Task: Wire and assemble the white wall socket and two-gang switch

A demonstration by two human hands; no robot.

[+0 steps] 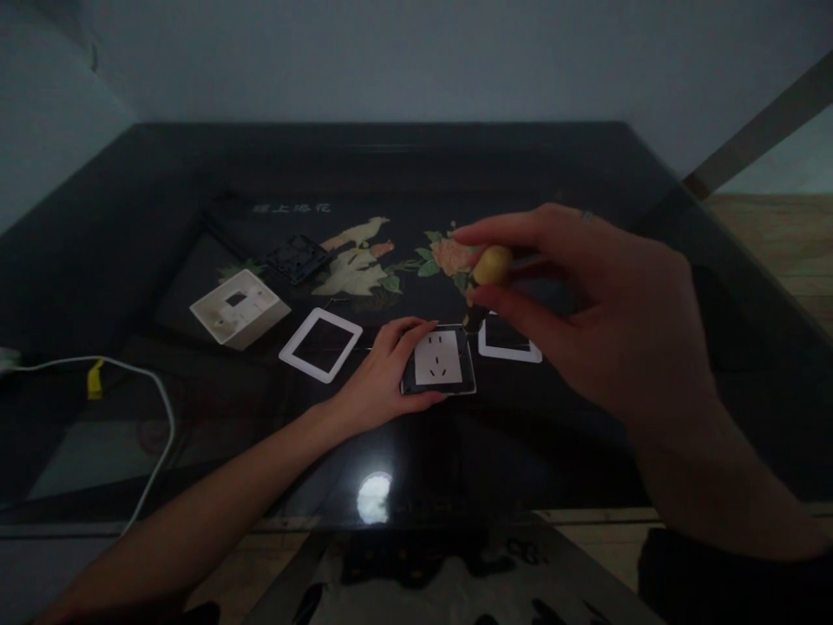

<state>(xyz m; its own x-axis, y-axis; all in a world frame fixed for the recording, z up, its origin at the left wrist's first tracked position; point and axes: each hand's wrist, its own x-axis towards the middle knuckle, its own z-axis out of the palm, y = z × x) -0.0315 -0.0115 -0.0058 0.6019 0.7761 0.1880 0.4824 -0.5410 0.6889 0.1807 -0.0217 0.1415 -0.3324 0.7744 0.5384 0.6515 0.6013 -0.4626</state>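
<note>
At the centre of the frame the left hand [381, 382] pinched a socket [438, 358] flat against the dark glass table [586, 174], thumb and fingers closed on its left edge. The right hand [586, 304] gripped a yellow-handled screwdriver [489, 269] upright, its tip at the socket's upper right corner — the work looked midway. Parts lay loose: a white frame [320, 345] just left, another frame [511, 349] to the right, a white box [239, 307] and a black plate [298, 259] at upper left — none fitted yet.
</note>
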